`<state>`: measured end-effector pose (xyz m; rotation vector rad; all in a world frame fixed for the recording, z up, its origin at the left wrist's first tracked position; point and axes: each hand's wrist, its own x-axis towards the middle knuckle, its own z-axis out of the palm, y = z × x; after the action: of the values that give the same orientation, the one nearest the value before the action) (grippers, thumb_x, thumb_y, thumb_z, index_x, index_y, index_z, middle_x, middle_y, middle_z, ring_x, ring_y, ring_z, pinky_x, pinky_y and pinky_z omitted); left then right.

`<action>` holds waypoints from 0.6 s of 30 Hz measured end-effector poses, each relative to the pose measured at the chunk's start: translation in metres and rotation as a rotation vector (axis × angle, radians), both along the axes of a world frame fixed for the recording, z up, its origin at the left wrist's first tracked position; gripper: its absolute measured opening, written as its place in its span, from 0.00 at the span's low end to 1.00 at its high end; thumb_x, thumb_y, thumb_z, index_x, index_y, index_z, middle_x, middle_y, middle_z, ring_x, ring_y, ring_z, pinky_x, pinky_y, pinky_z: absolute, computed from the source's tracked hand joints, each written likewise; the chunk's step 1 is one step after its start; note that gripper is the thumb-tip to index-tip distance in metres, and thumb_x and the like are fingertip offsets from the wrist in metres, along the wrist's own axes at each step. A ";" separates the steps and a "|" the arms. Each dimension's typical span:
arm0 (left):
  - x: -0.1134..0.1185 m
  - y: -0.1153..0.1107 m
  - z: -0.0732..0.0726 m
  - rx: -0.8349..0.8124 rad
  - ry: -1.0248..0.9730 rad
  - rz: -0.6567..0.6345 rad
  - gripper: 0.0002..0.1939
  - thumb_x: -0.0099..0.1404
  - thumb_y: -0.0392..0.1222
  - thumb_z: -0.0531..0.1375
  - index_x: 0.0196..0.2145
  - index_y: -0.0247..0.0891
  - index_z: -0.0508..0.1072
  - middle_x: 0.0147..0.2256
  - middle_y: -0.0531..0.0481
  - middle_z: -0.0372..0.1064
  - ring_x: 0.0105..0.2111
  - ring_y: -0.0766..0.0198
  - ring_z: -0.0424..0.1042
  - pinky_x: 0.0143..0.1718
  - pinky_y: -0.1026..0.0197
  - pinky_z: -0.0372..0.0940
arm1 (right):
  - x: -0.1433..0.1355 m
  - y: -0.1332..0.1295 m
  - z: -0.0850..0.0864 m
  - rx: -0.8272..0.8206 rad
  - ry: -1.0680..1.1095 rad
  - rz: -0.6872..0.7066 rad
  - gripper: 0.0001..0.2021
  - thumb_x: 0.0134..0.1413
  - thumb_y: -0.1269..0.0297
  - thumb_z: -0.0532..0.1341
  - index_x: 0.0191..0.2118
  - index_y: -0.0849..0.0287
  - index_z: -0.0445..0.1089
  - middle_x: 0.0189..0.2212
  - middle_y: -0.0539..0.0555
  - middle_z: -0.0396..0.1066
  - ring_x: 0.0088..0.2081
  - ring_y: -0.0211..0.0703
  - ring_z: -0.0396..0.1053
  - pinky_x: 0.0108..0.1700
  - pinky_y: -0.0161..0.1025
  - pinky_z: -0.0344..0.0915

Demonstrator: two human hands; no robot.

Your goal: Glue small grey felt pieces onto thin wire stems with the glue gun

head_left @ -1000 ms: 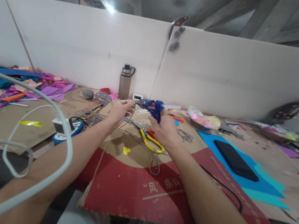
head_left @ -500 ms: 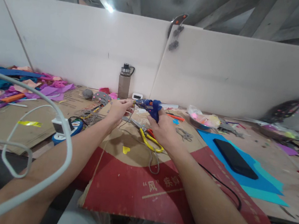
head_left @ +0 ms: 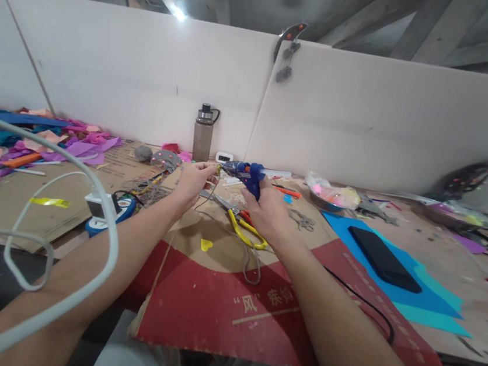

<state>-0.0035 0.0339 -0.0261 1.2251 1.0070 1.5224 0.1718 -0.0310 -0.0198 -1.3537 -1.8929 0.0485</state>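
A blue hot glue gun (head_left: 251,178) is held in my right hand (head_left: 271,209), its nozzle pointing left. My left hand (head_left: 193,183) pinches a grey-brown cord (head_left: 211,194) with a small yellowish piece (head_left: 218,169) on it, right at the nozzle tip. Whether nozzle and piece touch I cannot tell. Below the hands lie scissors with yellow handles (head_left: 238,229), a loop of cord (head_left: 252,275) and a yellow felt heart (head_left: 206,244) on the red and brown cardboard (head_left: 212,308).
A bottle (head_left: 203,134) and a small white digital clock (head_left: 224,158) stand at the back. A black phone (head_left: 382,260) rests on blue felt sheets (head_left: 433,303) at right. Coloured scraps (head_left: 68,136) pile up at left. A white cable (head_left: 112,238) loops across the left foreground.
Almost nothing differs. The glue gun's nozzle stays by the piece in my left fingers, and both hands hold nearly the same place.
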 end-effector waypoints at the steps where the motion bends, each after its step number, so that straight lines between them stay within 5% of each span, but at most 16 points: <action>1: 0.000 0.000 0.000 0.000 -0.001 0.003 0.09 0.47 0.42 0.64 0.24 0.35 0.70 0.23 0.53 0.67 0.19 0.73 0.64 0.17 0.70 0.50 | 0.000 0.000 0.000 -0.004 0.002 0.005 0.18 0.59 0.59 0.52 0.50 0.63 0.65 0.40 0.66 0.73 0.38 0.54 0.70 0.39 0.45 0.62; 13: 0.000 0.001 -0.003 -0.022 0.001 -0.026 0.09 0.46 0.42 0.64 0.24 0.34 0.70 0.24 0.53 0.67 0.19 0.74 0.64 0.17 0.71 0.50 | 0.001 0.005 -0.004 0.025 0.095 0.056 0.17 0.57 0.60 0.53 0.50 0.61 0.66 0.38 0.63 0.73 0.37 0.52 0.70 0.40 0.46 0.63; 18: -0.004 0.005 -0.003 -0.062 -0.054 -0.017 0.10 0.45 0.40 0.65 0.25 0.34 0.70 0.23 0.53 0.67 0.20 0.74 0.65 0.17 0.72 0.50 | 0.013 0.014 -0.003 -0.134 0.401 0.112 0.12 0.53 0.59 0.56 0.41 0.58 0.67 0.32 0.56 0.74 0.26 0.42 0.66 0.31 0.42 0.65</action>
<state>-0.0070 0.0386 -0.0295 1.1408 0.9990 1.4929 0.1846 -0.0168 -0.0232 -1.2159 -1.6421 0.4760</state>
